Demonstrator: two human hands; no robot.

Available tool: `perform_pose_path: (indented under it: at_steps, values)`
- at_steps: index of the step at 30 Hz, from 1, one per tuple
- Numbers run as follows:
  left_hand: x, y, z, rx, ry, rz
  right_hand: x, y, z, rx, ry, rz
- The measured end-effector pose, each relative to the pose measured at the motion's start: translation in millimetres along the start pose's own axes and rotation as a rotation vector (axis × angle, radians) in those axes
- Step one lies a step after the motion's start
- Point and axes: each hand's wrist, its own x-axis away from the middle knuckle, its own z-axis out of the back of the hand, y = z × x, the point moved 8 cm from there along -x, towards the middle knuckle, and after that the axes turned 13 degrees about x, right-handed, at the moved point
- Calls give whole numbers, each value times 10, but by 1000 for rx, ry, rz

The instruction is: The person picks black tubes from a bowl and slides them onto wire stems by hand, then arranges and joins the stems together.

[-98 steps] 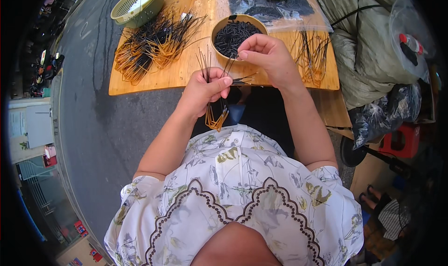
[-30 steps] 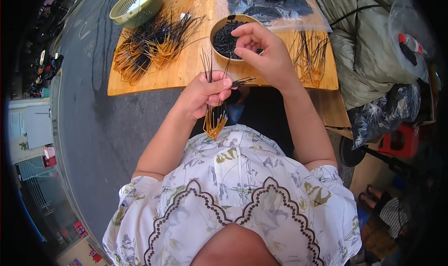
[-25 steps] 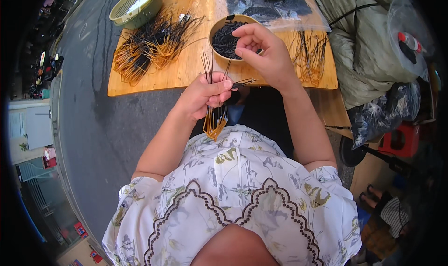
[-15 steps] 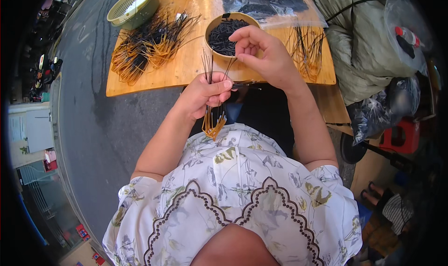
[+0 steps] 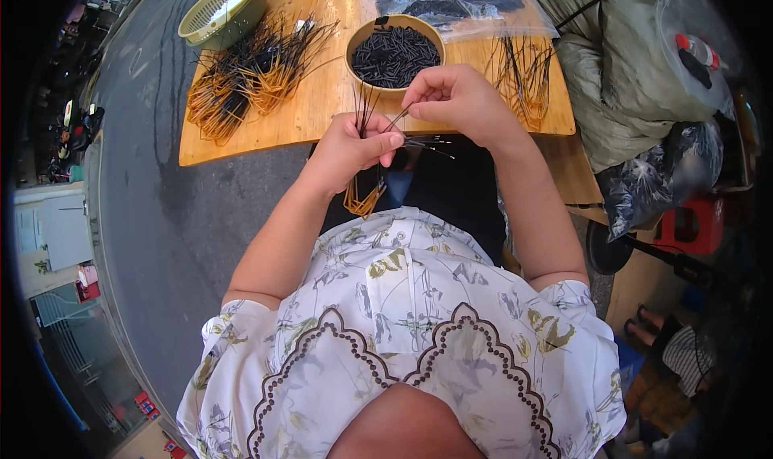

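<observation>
My left hand [image 5: 354, 151] is closed around a small bundle of thin wires [image 5: 364, 198], with orange ends hanging below and black strands standing up above. Other dark strands, some with pale tips [image 5: 441, 151], stick out to the right past my thumb. Close by on the right, my right hand [image 5: 457, 103] pinches the end of a black wire [image 5: 398, 119] that slants up out of the bundle. Just behind that hand stands a round tan bowl [image 5: 350, 66] filled with short black tubes [image 5: 396, 55]. Whether a tube is between my fingertips is too small to tell.
A large heap of orange and black wires [image 5: 221, 109] lies at the wooden table's left [image 5: 314, 119], a smaller one [image 5: 527, 88] at its right. Behind are a green basket [image 5: 205, 31] with white contents and a plastic bag [image 5: 451, 12]. Grey-green sacks [image 5: 604, 80] stand at the right.
My right hand has come down from over the bowl's edge to the wires, its fingers now pinching one strand. The bowl shows more fully. My left hand still holds the bundle.
</observation>
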Motion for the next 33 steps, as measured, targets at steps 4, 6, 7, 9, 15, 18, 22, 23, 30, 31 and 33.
perform_pose_path:
  at_steps: [4,6,7,9,15,18,22,23,30,31,33]
  values:
    - [-10,-3,-44,-23,-20,-8,-1,58,-94,95,-86,-25]
    - [-13,-5,-42,-34,-25,-14,21,40,-231,23,-143,-20]
    - [-11,-15,-10,36,-8,-3,20,33,-241,-47,-123,-25]
    - [1,-29,39,107,8,6,43,-26,-212,96,-102,68]
    - [54,-82,244,207,52,20,-196,-174,76,480,210,167]
    - [57,-72,218,234,44,31,-471,-136,213,835,402,53]
    - [66,-102,222,229,77,52,-819,-35,28,1080,470,178]
    - [71,-105,224,236,74,62,-908,49,10,1122,433,156]
    - [106,-84,226,299,57,80,-840,-59,132,1000,532,182]
    - [104,-78,232,285,59,69,-811,-107,167,1000,529,183]
    - [96,-82,228,274,58,60,-749,-2,260,621,370,-8]
